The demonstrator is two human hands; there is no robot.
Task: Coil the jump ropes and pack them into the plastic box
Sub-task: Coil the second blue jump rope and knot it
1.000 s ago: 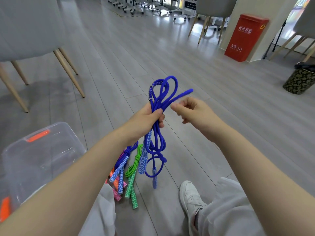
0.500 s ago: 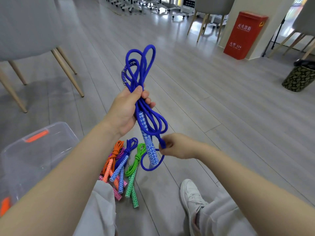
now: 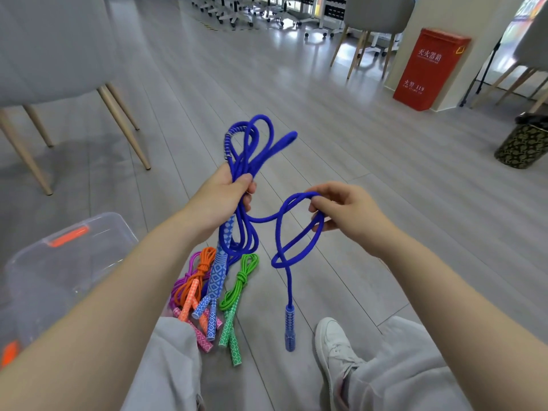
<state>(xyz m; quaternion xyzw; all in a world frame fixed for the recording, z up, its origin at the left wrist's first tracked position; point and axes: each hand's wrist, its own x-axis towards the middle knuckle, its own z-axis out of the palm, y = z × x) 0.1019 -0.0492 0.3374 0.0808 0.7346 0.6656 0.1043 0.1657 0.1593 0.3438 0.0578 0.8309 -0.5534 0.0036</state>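
Observation:
My left hand grips a bundle of blue jump rope in mid-air, loops standing above the fist and one patterned handle hanging below. My right hand pinches a loose loop of the same rope to the right; its tail drops to a second blue handle dangling near the floor. Coiled ropes lie on the floor between my knees: orange, green, another blue one and a pink one partly hidden. The clear plastic box with orange latches stands at lower left.
A grey chair with wooden legs stands at the left. A red box leans by a pillar at right, with a dark patterned bin beyond. My white shoe rests on the wooden floor.
My right hand rose from below the bundle and pulled a loop of rope out to the right. One handle now dangles free. My left hand lowered slightly with the bundle.

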